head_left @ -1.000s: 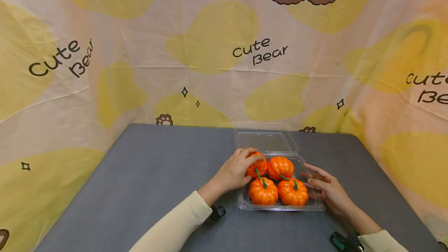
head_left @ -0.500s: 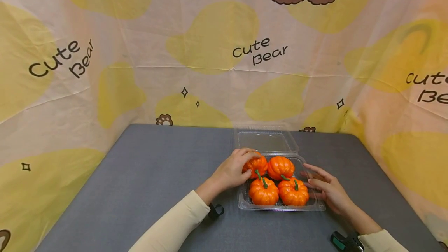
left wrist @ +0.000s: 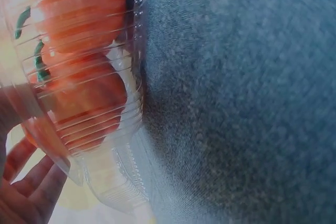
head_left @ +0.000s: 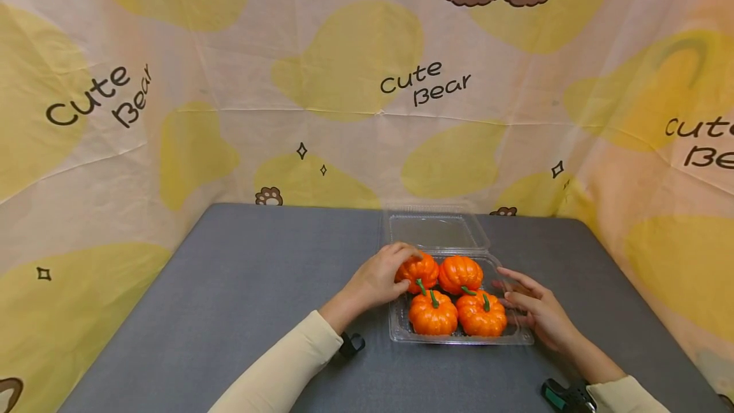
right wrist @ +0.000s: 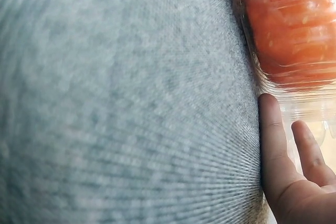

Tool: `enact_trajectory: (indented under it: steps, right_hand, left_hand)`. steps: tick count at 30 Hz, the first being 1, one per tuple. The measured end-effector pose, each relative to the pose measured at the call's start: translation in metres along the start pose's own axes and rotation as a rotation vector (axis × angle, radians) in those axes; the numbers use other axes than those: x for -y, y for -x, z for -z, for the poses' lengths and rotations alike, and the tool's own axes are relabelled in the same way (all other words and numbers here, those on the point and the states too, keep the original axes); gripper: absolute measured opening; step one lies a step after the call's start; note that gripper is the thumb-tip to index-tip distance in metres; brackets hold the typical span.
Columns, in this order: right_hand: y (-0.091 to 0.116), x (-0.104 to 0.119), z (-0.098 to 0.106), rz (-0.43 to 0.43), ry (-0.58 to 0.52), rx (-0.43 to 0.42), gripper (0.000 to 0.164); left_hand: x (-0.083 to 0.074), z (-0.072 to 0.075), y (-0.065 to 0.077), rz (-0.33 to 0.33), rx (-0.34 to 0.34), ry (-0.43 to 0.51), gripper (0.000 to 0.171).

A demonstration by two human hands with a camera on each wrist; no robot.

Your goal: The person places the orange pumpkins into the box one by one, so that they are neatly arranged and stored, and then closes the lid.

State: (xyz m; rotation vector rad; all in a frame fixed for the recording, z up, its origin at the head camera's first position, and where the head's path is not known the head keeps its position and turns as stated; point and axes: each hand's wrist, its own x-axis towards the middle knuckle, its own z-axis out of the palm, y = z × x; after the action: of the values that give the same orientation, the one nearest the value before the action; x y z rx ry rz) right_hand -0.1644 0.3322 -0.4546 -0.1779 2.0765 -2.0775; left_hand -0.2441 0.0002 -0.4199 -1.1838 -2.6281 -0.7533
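In the head view, several small orange pumpkins with green stems sit in a clear plastic clamshell box whose lid lies back, away from the person. My left hand holds the back-left pumpkin, thumb toward the front and fingers over its far side. The left wrist view shows that hand's fingers at the box's far end, partly seen through plastic. My right hand has its fingers loosely extended along the box's right wall. Beside them are the front-right pumpkin, the back-right pumpkin and the front-left pumpkin.
The box rests on a grey cloth-covered table, right of its middle. A patterned curtain hangs behind and along both sides. Black wrist straps are worn below the sleeves.
My left hand has drawn back a little to the left, uncovering more of the back-left pumpkin, which has turned or shifted slightly. The front pumpkins have edged slightly right. My right hand stays put.
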Motion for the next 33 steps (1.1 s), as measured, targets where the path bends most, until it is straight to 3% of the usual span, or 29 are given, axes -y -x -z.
enact_trajectory:
  steps: [6, 10, 19, 23, 33]
  right_hand:
    - [0.001, 0.000, -0.002, 0.000, -0.006, 0.007, 0.047]
    - [0.002, 0.001, -0.002, 0.008, -0.015, 0.019, 0.045]
    - [0.001, 0.001, -0.002, -0.008, -0.013, -0.012, 0.047]
    - [0.001, 0.001, -0.001, -0.004, -0.006, -0.007, 0.046]
    - [0.001, 0.003, -0.003, 0.012, -0.014, 0.012, 0.046]
  left_hand:
    - [0.004, 0.004, -0.002, -0.019, -0.007, 0.061, 0.043]
    - [0.011, 0.008, -0.008, 0.013, -0.039, 0.132, 0.041]
    - [0.038, 0.015, -0.028, 0.274, -0.181, 0.371, 0.043]
    - [0.048, 0.012, -0.033, 0.377, -0.164, 0.408, 0.049]
    - [0.063, -0.006, -0.040, 0.504, -0.121, 0.454, 0.055]
